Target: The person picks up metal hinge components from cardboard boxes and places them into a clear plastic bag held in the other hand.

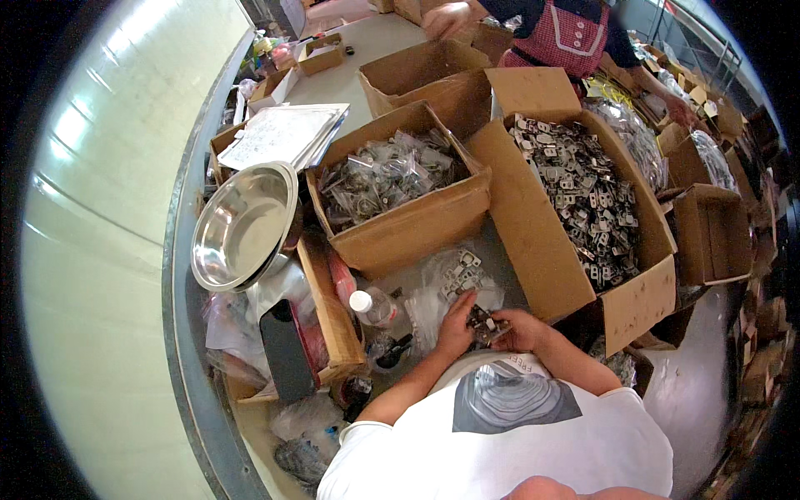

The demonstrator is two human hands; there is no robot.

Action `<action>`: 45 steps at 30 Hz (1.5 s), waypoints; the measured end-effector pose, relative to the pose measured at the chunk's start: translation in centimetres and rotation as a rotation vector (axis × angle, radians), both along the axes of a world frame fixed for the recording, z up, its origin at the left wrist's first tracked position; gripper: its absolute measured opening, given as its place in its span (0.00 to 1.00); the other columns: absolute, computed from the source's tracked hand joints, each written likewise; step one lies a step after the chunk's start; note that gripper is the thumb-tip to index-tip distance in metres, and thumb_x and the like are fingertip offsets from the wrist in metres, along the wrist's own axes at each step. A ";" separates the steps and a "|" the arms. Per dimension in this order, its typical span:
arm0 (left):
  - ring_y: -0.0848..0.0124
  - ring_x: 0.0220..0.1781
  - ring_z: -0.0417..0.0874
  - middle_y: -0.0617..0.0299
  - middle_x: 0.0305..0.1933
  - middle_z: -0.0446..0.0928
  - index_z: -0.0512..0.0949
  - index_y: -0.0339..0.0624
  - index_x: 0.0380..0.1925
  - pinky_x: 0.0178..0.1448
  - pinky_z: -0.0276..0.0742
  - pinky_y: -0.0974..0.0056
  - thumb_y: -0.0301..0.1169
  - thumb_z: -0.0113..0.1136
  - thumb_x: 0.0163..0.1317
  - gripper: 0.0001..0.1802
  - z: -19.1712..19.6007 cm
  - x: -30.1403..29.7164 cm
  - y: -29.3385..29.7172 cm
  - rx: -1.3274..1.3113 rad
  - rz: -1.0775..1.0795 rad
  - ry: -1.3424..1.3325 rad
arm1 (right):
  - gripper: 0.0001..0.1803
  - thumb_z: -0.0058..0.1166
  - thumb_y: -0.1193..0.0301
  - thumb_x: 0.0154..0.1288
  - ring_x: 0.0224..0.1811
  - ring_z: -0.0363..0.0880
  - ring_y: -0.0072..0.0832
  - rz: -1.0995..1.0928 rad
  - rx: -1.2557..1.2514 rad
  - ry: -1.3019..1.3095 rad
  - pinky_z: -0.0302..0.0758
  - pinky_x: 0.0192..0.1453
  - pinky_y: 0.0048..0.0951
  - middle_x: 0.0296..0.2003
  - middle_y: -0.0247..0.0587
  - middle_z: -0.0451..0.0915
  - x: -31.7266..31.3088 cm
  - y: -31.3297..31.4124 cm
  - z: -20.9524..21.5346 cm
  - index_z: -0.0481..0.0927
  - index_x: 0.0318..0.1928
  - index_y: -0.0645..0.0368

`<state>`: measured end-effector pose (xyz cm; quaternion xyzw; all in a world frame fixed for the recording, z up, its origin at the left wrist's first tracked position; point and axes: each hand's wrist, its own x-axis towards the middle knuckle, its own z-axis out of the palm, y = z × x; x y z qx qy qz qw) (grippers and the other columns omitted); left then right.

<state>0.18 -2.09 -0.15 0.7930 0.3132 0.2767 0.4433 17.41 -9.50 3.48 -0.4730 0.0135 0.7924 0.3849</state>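
Close in front of my body, my left hand (457,327) and my right hand (522,331) come together around a small cluster of dark and silvery metal parts (484,324). My left fingers bend around its left side, and my right fingers grip it from the right. Just beyond the hands lies a heap of clear plastic bags (423,310), with several flat metal brackets (465,273) on top. To the right stands an open cardboard box (533,237) filled with loose metal brackets (583,196). Another carton (417,223), straight ahead, holds bagged parts (387,179).
Left of my hands stand a clear bottle with a white cap (361,302), a dark phone-like slab (287,350) and steel bowls (246,225). Papers (283,133) lie behind them. Across the table, a person in a red checked apron (560,37) reaches over other boxes.
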 end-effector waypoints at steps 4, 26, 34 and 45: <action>0.50 0.66 0.63 0.46 0.65 0.63 0.65 0.34 0.59 0.70 0.59 0.58 0.13 0.52 0.43 0.37 0.2 0.5 -0.5 0.089 -0.083 0.101 | 0.12 0.48 0.63 0.66 0.34 0.78 0.34 -0.231 0.118 0.259 0.78 0.40 0.36 0.32 0.39 0.78 0.0 -0.3 0.1 0.76 0.44 0.56; 0.51 0.63 0.67 0.48 0.62 0.66 0.69 0.32 0.54 0.65 0.66 0.57 0.19 0.46 0.51 0.26 0.5 2.2 0.0 0.184 -0.261 0.299 | 0.33 0.59 0.77 0.53 0.51 0.71 0.34 -0.131 0.509 -0.835 0.72 0.54 0.36 0.49 0.41 0.71 0.3 -1.9 -7.2 0.61 0.60 0.59; 0.52 0.65 0.65 0.47 0.62 0.65 0.69 0.33 0.54 0.68 0.62 0.58 0.18 0.46 0.49 0.27 -1.1 2.7 0.1 0.357 -0.340 0.252 | 0.41 0.65 0.81 0.40 0.59 0.65 0.48 0.157 0.876 -1.569 0.63 0.63 0.40 0.54 0.53 0.66 0.0 -1.8 -5.2 0.62 0.58 0.58; 0.53 0.65 0.66 0.49 0.63 0.66 0.70 0.34 0.55 0.68 0.62 0.59 0.18 0.44 0.51 0.27 -0.5 1.8 -0.2 0.237 -0.456 0.302 | 0.41 0.64 0.63 0.46 0.61 0.62 0.59 0.191 0.687 -1.692 0.60 0.65 0.49 0.57 0.67 0.64 0.8 -0.3 -9.8 0.63 0.60 0.66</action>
